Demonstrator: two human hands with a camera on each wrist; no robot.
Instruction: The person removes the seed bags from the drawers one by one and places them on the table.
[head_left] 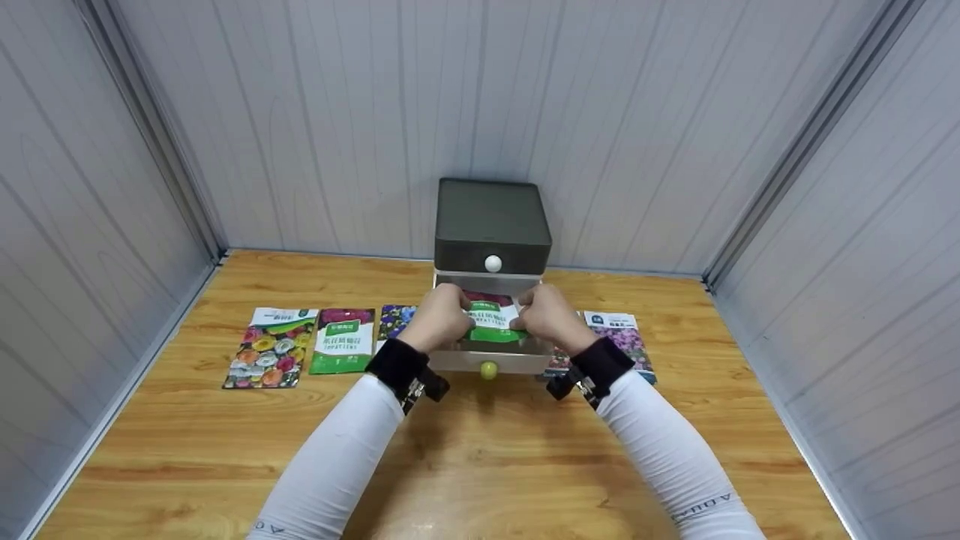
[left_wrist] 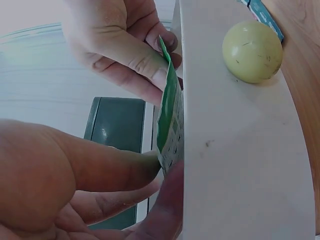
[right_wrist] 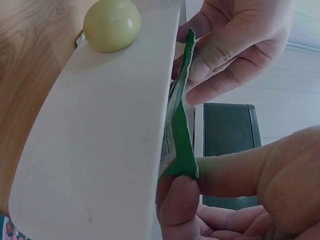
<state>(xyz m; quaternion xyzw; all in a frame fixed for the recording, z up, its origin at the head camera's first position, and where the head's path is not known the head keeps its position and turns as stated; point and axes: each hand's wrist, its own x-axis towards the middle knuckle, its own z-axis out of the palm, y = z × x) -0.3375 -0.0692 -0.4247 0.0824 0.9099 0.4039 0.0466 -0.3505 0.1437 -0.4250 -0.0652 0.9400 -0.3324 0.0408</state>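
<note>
A small grey drawer cabinet (head_left: 491, 223) stands at the back of the wooden table (head_left: 480, 450). Its lower drawer (head_left: 491, 361) is pulled out, with a yellow-green knob (head_left: 488, 369) on its white front (left_wrist: 235, 150). Both hands hold a green and white seed packet (head_left: 491, 321) over the open drawer. My left hand (head_left: 439, 319) pinches the packet's left edge (left_wrist: 170, 120). My right hand (head_left: 547, 315) pinches its right edge (right_wrist: 181, 135). The packet stands just behind the drawer front (right_wrist: 105, 145).
Seed packets lie in a row on the table: a flower packet (head_left: 271, 349), a green packet (head_left: 343, 341) and a purple one (head_left: 395, 319) left of the drawer, another (head_left: 622, 334) on the right. The upper drawer has a white knob (head_left: 493, 263). Grey panel walls enclose the table.
</note>
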